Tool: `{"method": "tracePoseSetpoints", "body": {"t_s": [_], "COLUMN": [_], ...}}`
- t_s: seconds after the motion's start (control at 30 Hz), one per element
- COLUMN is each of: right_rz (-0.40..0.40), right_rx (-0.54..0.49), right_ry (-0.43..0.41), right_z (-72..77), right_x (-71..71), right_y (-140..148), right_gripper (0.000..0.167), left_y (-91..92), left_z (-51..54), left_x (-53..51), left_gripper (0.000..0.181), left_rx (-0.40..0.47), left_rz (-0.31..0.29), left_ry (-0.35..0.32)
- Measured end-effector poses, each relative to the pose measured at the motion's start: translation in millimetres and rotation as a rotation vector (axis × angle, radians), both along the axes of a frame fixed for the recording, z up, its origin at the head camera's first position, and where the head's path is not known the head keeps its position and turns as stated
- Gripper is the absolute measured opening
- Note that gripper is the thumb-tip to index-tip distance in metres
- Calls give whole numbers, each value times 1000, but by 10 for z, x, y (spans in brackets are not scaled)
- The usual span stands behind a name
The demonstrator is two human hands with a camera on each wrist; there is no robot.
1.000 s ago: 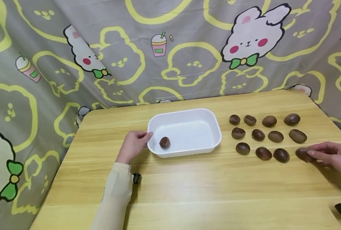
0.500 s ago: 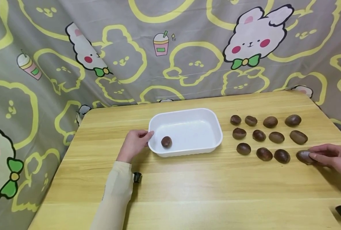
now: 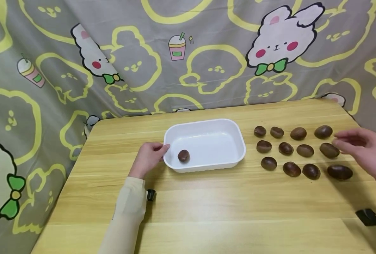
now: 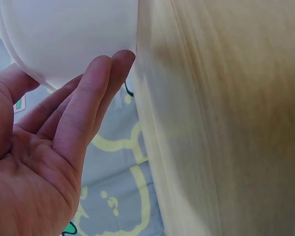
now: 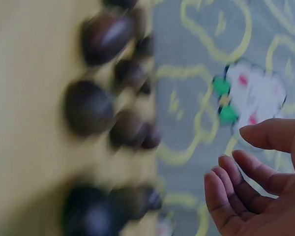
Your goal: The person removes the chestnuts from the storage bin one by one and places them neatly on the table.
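Observation:
My left hand (image 3: 147, 159) pinches the left end of a white plastic tray (image 3: 211, 146), thumb over the rim. In the left wrist view the fingers lie along the outside of the tray wall (image 4: 73, 34). One chestnut (image 3: 183, 156) sits inside, towards the tray's left end. Over the right side of the table, my right hand (image 3: 367, 150) hovers with relaxed fingers and holds nothing. Nearest to it are the right-end chestnuts of the rows: a back one (image 3: 323, 132), a middle one (image 3: 329, 150) and a long, dark front one (image 3: 340, 172).
Several more chestnuts (image 3: 285, 148) lie in three rows to the right of the tray. A patterned grey curtain (image 3: 213, 77) hangs behind and to the left of the wooden table (image 3: 213, 211). Black wrist-camera parts show near both wrists.
My right hand has let go of the front-right chestnut, which stays on the table at the end of its row. The hand has risen and moved back. My left hand keeps its hold.

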State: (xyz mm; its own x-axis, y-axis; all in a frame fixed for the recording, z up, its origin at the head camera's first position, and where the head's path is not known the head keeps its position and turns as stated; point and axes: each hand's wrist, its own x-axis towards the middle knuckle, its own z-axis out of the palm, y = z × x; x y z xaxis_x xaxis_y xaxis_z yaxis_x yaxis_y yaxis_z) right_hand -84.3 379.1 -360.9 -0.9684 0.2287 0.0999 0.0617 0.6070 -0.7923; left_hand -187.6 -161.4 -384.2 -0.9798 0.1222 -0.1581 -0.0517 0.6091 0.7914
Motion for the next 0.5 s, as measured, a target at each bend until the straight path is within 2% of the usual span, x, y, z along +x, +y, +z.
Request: {"method": "tracePoseSetpoints", "body": {"t_s": [0.07, 0.13, 0.33, 0.5], "right_rz": [22, 79, 313, 513], "right_rx": [110, 133, 88, 24], "right_ry": [-30, -51, -62, -91], "right_z": [154, 258, 365, 362], "right_x": [-94, -199, -518, -736], "right_y": [-230, -466, -1239, -1834], "right_gripper": [25, 38, 34, 26], "left_y": [7, 14, 33, 19], "left_z": [5, 13, 18, 34], "left_x": [2, 6, 11, 13], "left_gripper": [32, 32, 31, 33], "left_rx": [-5, -9, -24, -47], "left_rz": [-2, -2, 0, -1], "left_ry": [0, 1, 4, -5]}}
